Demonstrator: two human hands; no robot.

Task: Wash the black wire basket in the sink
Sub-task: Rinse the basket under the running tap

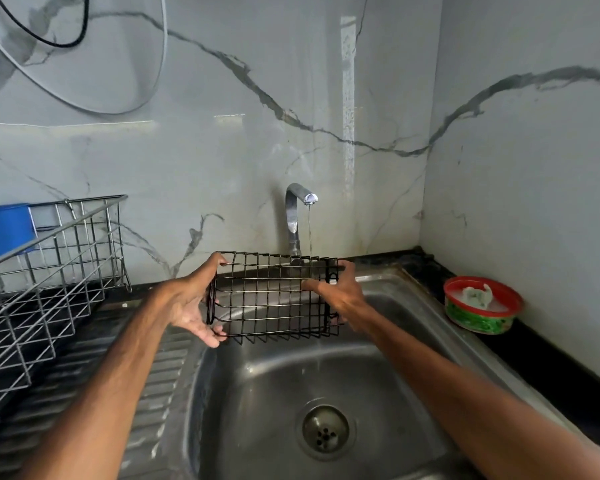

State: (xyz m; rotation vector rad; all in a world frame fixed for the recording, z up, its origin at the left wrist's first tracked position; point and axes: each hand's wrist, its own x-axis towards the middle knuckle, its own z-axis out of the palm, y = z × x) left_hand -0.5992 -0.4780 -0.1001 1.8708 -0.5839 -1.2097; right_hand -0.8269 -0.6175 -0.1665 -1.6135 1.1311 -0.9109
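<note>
The basket (274,294) hangs above the sink (257,393), under a thin stream from the tap (296,216). The left hand (191,303) clasps its left end, the right hand (343,296) its right. A rack (49,271) stands left, a tub (482,308) right.

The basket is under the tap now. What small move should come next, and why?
Probably slide the black wire basket rightward, so water reaches its middle. The left hand and right hand grip its ends; the thin stream from the tap meets only its right part.

Dish rack (49,271), green tub (478,322)
</note>
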